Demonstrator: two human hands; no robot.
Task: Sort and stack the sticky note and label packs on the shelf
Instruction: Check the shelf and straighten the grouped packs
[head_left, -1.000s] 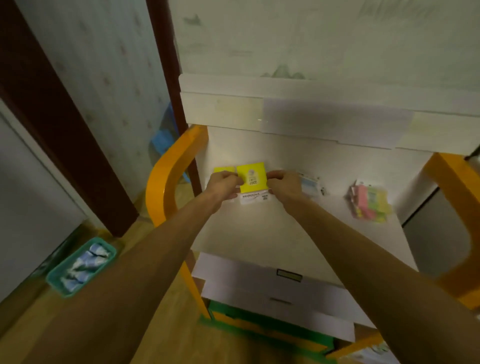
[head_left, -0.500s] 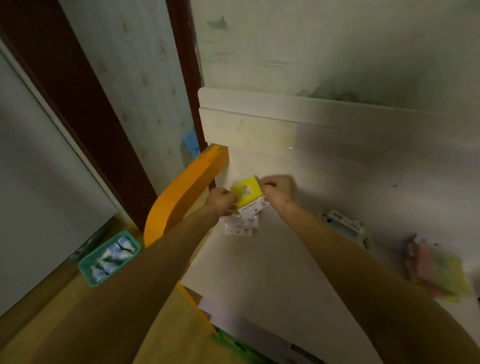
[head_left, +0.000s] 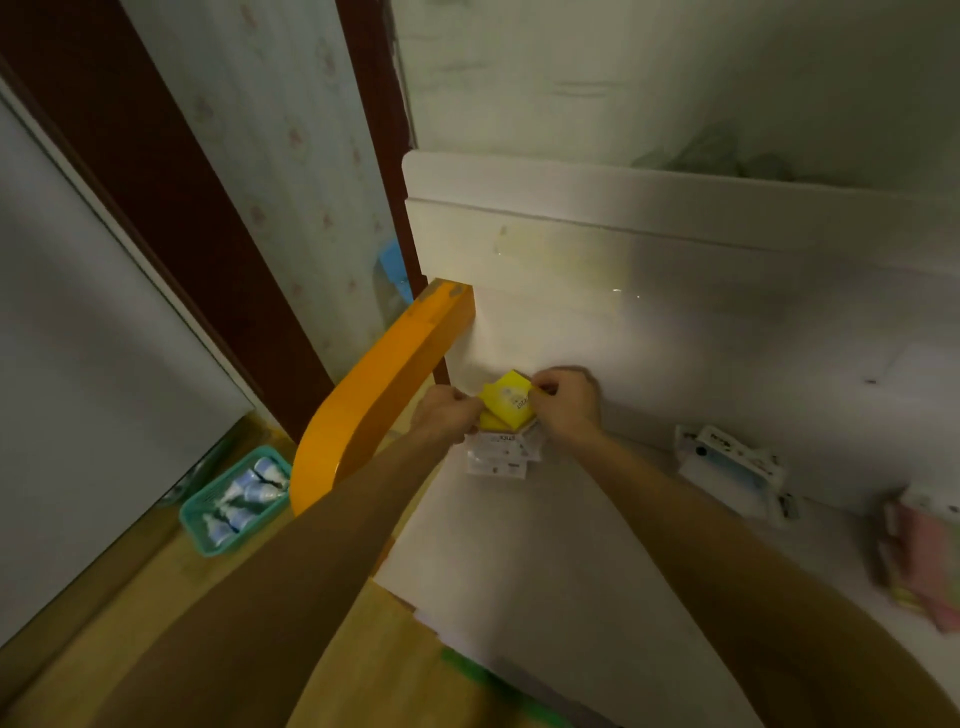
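A yellow sticky note pack (head_left: 506, 402) with a white label is tilted in the back left corner of the white shelf (head_left: 545, 545). My left hand (head_left: 447, 413) pinches its left edge and my right hand (head_left: 569, 402) pinches its right edge. The pack rests on a small stack of white-labelled packs (head_left: 501, 454) with another yellow pack under it. A blue and white label pack (head_left: 727, 467) lies to the right against the back panel. A blurred pile of pink and yellow note packs (head_left: 919, 561) sits at the far right.
An orange curved side rail (head_left: 384, 389) borders the shelf on the left. A teal basket (head_left: 234, 501) with wrapped items stands on the wooden floor below. The white back panel (head_left: 675, 249) rises behind the shelf. A green-edged lower tier (head_left: 483, 680) shows beneath the shelf's front.
The view has swung further left and down. Both hands have kept the yellow pack and lowered it onto the stack in the corner, tilting it more.
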